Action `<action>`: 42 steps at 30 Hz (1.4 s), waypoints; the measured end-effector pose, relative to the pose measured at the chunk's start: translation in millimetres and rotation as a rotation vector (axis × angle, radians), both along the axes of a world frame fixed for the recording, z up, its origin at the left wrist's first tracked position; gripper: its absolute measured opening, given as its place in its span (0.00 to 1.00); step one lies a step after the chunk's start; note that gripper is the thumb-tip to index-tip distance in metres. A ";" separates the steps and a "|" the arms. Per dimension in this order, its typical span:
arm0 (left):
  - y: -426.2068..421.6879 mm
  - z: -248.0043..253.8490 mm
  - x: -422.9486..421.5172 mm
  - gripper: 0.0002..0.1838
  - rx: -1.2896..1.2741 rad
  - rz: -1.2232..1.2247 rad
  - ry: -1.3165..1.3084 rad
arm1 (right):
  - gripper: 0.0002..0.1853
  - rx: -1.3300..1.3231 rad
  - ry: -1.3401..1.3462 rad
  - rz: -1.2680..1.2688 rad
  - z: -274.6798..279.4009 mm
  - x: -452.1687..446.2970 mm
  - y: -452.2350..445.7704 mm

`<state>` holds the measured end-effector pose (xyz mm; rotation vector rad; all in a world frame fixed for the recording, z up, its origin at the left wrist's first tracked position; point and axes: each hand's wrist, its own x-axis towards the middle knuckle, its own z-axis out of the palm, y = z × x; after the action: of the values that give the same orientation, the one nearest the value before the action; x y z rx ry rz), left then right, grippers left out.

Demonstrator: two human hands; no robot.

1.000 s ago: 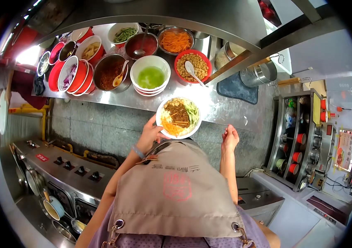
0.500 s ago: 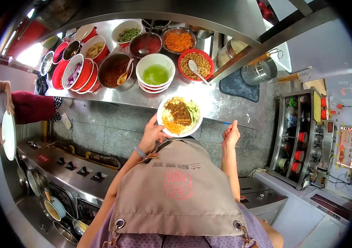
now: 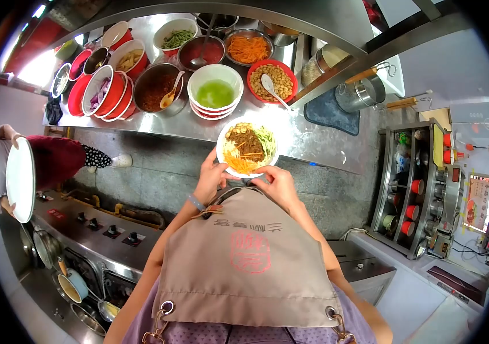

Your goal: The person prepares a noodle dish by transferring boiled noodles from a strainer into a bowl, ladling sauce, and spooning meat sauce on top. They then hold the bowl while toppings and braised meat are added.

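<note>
A white bowl (image 3: 227, 129) is held level in front of my apron, just off the steel counter's front edge. In it are shredded carrot (image 3: 240, 164), brown minced topping (image 3: 246, 144), cucumber strips (image 3: 266, 143) and yellowish beans or nuts. My left hand (image 3: 212, 176) grips the rim at the lower left, with a band on the wrist. At the lower right, my right hand (image 3: 277, 184) closes its fingers on the same rim. A small blue object (image 3: 312, 164), too small to name, lies at the counter edge to the right.
Along the steel counter (image 3: 198, 127) stand a pot of red sauce (image 3: 155, 94), a bowl of green liquid (image 3: 215, 93), a red bowl of beans (image 3: 276, 80) and carrot shreds (image 3: 248, 49). A person holding a white plate (image 3: 20, 180) stands left, near a stove (image 3: 104, 229). Shelving (image 3: 413, 189) is right.
My right hand has moved left from the counter edge onto the bowl's rim. The bowl has shifted slightly left and up. The other person and the plate have moved a little to the right.
</note>
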<state>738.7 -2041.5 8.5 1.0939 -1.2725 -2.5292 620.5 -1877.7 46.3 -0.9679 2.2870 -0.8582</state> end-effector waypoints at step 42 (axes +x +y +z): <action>160.2 7.5 -105.3 0.32 -0.015 0.179 -0.076 | 0.07 -0.379 -0.236 -0.470 -35.0 -168.5 208.4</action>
<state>633.5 -1881.3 16.0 1.2516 -1.1517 -2.3650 452.0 -1669.3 11.2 -0.4313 2.2149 -1.5548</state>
